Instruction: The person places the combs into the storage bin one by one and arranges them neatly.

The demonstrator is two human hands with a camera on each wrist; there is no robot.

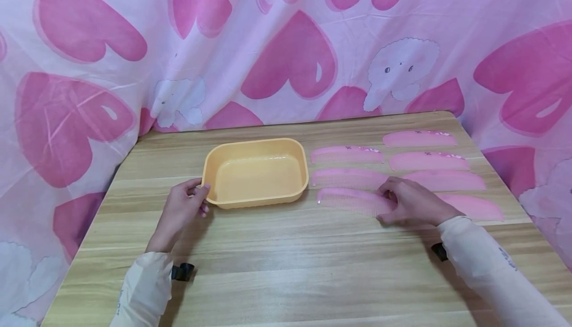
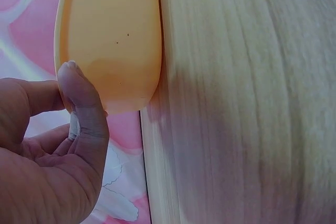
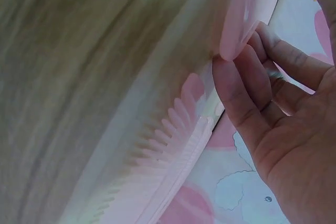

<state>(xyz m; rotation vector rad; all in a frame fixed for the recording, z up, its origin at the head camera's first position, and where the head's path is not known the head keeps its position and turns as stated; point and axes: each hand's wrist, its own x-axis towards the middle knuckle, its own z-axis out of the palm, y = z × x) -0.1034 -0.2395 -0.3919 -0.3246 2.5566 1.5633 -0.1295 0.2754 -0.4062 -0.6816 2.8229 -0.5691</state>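
A yellow plastic basin (image 1: 254, 203) stands on the table, left of the pink combs. My left hand (image 1: 180, 207) pinches its left end, and in the left wrist view the thumb (image 2: 81, 90) lies over the rim. My right hand (image 1: 413, 203) holds the right end of the nearest pink comb (image 1: 350, 200) in the left column, thumb on the near side. The right wrist view shows fingers (image 3: 236, 90) against that comb's rounded end (image 3: 239, 22); the thumb is mostly cut off there. Behind it lie another comb (image 1: 344, 178) and a comb with printed marks (image 1: 346, 154).
A right column holds several more pink combs, including the far one (image 1: 417, 139), a second (image 1: 429, 161), a third (image 1: 451, 180) and the nearest (image 1: 475, 207), partly behind my right wrist. Around the wooden table (image 1: 286, 267) hangs a pink heart-patterned cloth (image 1: 286, 58).
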